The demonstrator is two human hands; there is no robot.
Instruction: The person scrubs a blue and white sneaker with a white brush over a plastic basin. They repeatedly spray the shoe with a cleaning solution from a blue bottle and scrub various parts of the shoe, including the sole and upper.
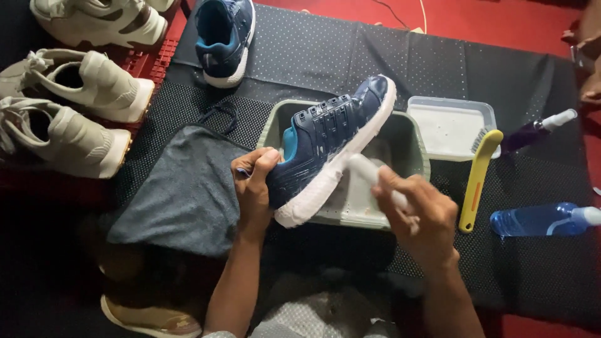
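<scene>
Navy shoe [332, 141] with a white sole is held tilted over a green basin [410, 150], heel toward the person. Left hand [253, 184] grips its heel, fingers wrapped tight around it. Right hand [419, 213] closes around a white brush [372, 172] whose end touches the sole. A yellow-handled brush [479, 178] leans on a clear tub [451, 125] just beside the basin.

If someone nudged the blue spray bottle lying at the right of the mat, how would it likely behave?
The blue spray bottle lies on its side and looks round-bodied, so it would probably roll. Its clear plastic suggests it is light and not fragile. The dotted black mat under it may slow any sliding.
</scene>
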